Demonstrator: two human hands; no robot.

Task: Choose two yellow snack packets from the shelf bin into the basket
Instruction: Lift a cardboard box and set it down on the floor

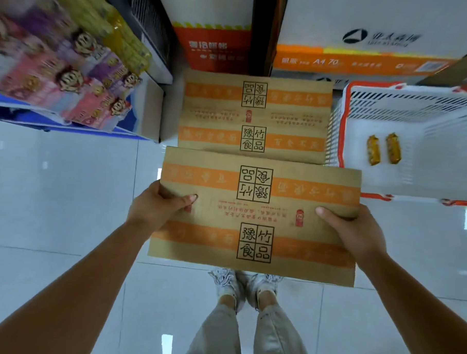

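Observation:
Two yellow snack packets (373,150) (393,148) lie side by side on the floor of the white basket (344,122) with a red rim, at the right. I hold a brown cardboard box (254,215) with orange stripes above the floor. My left hand (156,204) grips its left edge, thumb on top. My right hand (355,230) grips its right edge, thumb on top too. A second, matching box (253,116) sits just beyond the held one.
A shelf at the left carries pink and purple snack packs (70,86) and yellow bottles (126,41). Large white and orange cartons (366,48) stand behind the boxes and basket. Below are my legs and white shoes (246,284) on glossy floor tiles.

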